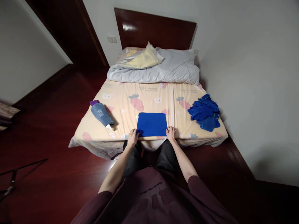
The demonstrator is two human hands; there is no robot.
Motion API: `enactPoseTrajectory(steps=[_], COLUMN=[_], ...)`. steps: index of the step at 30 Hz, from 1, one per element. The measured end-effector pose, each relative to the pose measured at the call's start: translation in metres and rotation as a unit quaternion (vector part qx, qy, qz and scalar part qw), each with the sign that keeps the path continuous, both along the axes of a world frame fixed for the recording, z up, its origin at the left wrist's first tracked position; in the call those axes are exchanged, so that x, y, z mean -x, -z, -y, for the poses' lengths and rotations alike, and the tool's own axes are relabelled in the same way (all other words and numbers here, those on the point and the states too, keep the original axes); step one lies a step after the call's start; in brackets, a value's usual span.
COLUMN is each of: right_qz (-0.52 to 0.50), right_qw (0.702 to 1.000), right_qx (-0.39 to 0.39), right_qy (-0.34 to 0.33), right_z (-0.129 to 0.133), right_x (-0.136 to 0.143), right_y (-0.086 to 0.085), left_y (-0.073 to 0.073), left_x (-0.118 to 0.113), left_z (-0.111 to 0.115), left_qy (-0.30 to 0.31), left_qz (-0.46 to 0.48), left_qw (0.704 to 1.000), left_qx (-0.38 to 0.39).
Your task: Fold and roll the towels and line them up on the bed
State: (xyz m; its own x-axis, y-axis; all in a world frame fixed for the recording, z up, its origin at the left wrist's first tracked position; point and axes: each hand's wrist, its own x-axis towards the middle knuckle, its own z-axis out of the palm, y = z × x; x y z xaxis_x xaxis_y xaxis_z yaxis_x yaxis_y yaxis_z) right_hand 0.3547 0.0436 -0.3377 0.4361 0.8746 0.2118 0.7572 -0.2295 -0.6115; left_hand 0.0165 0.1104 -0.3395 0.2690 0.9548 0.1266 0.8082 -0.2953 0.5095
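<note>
A blue cloth, perhaps a towel, lies flat as a neat rectangle near the front edge of the bed, with a small white tag at its far left corner. My left hand is at its near left corner, fingertips pinched on the edge. At the near right corner, my right hand has its fingers closed on the opposite edge in the same way. To the right sits a crumpled pile of blue cloths. A rolled grey-blue cloth with white lettering rests at the left, a purple cloth behind it.
The bed has a patterned yellow sheet hanging over its front edge. A bunched grey quilt and a yellow pillow lie by the dark wooden headboard. A thin black stand is on the floor at left.
</note>
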Motion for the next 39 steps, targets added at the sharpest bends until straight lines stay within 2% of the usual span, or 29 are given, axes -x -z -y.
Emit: enactPoseTrajectory(steps=[2,4,6,7,12,16,21,27,31,35,39], right_qz=[0.045,0.076,0.101,0.112,0.136,0.139,0.171,0.179,0.169,0.179,0.151], right_qw=[0.995,0.979,0.960,0.955,0.960,0.964,0.963,0.957,0.955,0.942,0.950], right_qx=[-0.022,-0.011,0.017,0.032,0.072,0.084,0.122,0.154,0.162,0.185,0.198], right_qy=[-0.084,-0.189,-0.260,-0.273,-0.236,-0.213,-0.170,-0.165,-0.184,-0.215,-0.191], right_z=[0.011,0.021,0.027,0.030,0.032,0.022,0.001,-0.015,-0.012,0.004,0.022], right_x=[0.007,0.014,0.018,0.018,0.009,0.007,0.019,0.026,0.017,0.008,0.004], right_y=[-0.006,-0.008,-0.005,-0.003,0.013,0.019,0.018,0.008,0.001,-0.003,-0.001], left_y=[0.000,0.003,0.007,0.009,0.017,0.017,0.014,0.012,0.004,-0.004,-0.004], left_x=[0.001,0.001,-0.001,-0.002,-0.004,-0.008,-0.024,-0.035,-0.028,-0.010,0.011], left_z=[0.008,0.012,0.013,0.014,0.009,0.001,-0.007,-0.014,-0.018,-0.016,-0.010], left_qy=[0.080,0.140,0.145,0.135,0.115,0.115,0.101,0.109,0.130,0.146,0.140], left_qz=[-0.009,-0.033,-0.065,-0.080,-0.108,-0.124,-0.153,-0.169,-0.172,-0.172,-0.158], left_qw=[0.997,0.990,0.987,0.987,0.987,0.985,0.982,0.979,0.976,0.973,0.975], left_qx=[-0.007,-0.003,0.013,0.021,0.024,0.028,0.048,0.038,0.036,0.051,0.072])
